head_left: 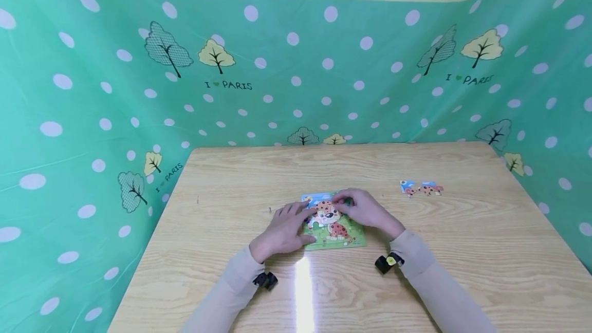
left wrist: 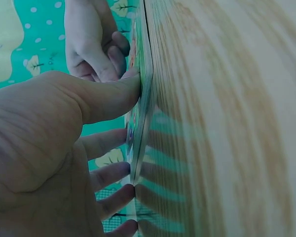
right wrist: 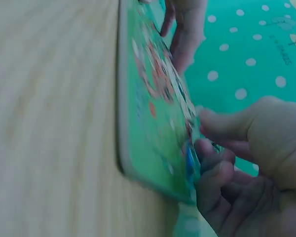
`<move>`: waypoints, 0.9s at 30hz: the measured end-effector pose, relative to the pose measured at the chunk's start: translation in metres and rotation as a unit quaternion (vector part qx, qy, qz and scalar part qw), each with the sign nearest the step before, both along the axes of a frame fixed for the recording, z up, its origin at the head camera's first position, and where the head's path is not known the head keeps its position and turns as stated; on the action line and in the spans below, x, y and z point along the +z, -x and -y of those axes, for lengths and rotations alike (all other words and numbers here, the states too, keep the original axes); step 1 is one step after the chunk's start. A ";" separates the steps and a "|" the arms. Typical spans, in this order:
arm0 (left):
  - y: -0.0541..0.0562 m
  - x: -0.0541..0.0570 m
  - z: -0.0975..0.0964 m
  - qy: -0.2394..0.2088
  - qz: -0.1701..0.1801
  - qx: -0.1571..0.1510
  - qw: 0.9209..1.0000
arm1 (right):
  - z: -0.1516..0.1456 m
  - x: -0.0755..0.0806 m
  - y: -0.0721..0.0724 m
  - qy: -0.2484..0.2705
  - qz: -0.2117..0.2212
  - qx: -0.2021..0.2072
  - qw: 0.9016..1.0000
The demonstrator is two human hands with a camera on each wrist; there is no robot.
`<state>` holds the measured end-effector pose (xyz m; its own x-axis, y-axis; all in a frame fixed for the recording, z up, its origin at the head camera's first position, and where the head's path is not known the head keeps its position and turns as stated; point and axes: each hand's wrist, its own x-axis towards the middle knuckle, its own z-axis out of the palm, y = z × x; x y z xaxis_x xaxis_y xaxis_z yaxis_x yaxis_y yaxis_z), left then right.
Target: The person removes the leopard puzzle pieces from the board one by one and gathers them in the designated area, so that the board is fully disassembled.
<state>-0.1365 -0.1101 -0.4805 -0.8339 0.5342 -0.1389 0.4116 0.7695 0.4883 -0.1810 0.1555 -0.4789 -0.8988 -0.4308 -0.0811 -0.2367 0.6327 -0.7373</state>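
A jigsaw puzzle (head_left: 339, 233) with a spotted cartoon animal on green grass under a blue sky lies on the table. My left hand (head_left: 287, 230) rests at its left side with fingers spread. In the left wrist view, the left thumb (left wrist: 111, 98) presses on the near edge, while the other fingertips reach along the side. At the upper right of the picture is my right hand (head_left: 363, 209), its thumb and curled fingers pinching a puzzle piece. That piece is mostly hidden by the fingers (right wrist: 214, 170) and blurred in the right wrist view. A gap shows in the picture's left part.
Several loose puzzle pieces (head_left: 423, 189) lie together to the right, farther back on the wooden table (head_left: 222, 184). A tiny dark bit (head_left: 270, 209) sits left of the puzzle. Behind the table hangs a green dotted cloth (head_left: 277, 66). Black cameras are strapped to both wrists.
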 end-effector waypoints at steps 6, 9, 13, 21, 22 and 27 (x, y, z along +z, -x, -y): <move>0.000 0.003 -0.001 -0.009 0.003 -0.002 1.000 | -0.019 0.003 0.009 -0.047 -0.023 -0.036 0.998; 0.000 0.003 0.000 -0.004 0.000 -0.008 1.000 | -0.027 0.003 0.012 -0.061 -0.019 -0.041 0.997; 0.000 0.004 0.000 0.002 -0.004 -0.014 1.000 | -0.031 0.004 0.014 -0.063 -0.018 -0.037 0.997; 0.000 0.003 0.000 -0.003 -0.003 -0.013 1.000 | -0.033 0.005 0.014 -0.088 0.004 -0.086 0.992; 0.000 0.003 0.000 -0.002 -0.002 -0.012 1.000 | -0.033 0.005 0.014 -0.090 0.005 -0.093 0.992; -0.001 0.002 0.001 -0.006 0.001 -0.014 1.000 | -0.034 0.000 0.017 -0.080 -0.002 -0.108 0.991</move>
